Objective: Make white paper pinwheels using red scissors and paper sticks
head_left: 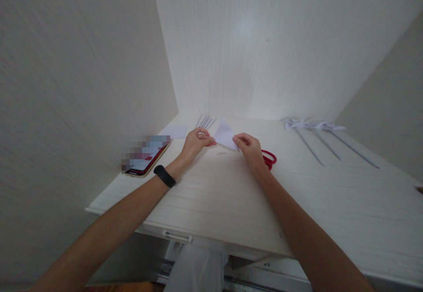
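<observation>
A small white folded paper point(225, 134), triangular in shape, is held just above the white desk point(211, 195). My left hand point(197, 141) pinches its left corner and my right hand point(249, 147) pinches its right corner. A black band sits on my left wrist. Red-handled scissors point(269, 158) lie on the desk right behind my right hand, partly hidden by it.
A phone point(145, 159) in a red case lies at the desk's left edge. A white paper sheet point(175, 131) and several thin white sticks point(205, 121) lie at the back. Three long white sticks with paper tops point(317, 140) lie at the right. Walls close in on the left and the back.
</observation>
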Motion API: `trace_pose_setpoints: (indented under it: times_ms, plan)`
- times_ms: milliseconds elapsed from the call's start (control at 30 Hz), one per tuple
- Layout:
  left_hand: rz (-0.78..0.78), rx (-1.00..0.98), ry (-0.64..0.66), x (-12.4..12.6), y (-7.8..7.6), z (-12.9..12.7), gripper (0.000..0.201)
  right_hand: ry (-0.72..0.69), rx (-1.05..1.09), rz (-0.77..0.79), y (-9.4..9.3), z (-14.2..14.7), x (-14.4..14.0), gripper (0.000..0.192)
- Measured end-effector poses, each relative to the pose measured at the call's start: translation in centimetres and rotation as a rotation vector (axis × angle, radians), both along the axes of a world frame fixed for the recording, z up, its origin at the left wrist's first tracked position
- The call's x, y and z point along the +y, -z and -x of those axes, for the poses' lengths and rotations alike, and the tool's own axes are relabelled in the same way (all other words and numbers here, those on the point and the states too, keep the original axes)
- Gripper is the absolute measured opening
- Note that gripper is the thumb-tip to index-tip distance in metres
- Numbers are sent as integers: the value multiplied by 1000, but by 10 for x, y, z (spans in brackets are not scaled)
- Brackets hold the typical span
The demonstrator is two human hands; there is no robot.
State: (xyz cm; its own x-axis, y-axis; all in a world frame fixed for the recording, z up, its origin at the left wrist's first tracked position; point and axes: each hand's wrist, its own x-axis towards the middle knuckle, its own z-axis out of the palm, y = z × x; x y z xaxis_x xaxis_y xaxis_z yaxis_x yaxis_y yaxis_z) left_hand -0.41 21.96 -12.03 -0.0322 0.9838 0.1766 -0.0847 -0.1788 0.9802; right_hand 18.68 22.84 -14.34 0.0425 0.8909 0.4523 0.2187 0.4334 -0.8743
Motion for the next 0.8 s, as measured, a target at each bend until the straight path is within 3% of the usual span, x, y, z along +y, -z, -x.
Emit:
trace_pose_setpoints:
  times_ms: [800]
  plan:
    - [-11,29,4,-1,1,-1,29,0,5,-6,3,0,0,21]
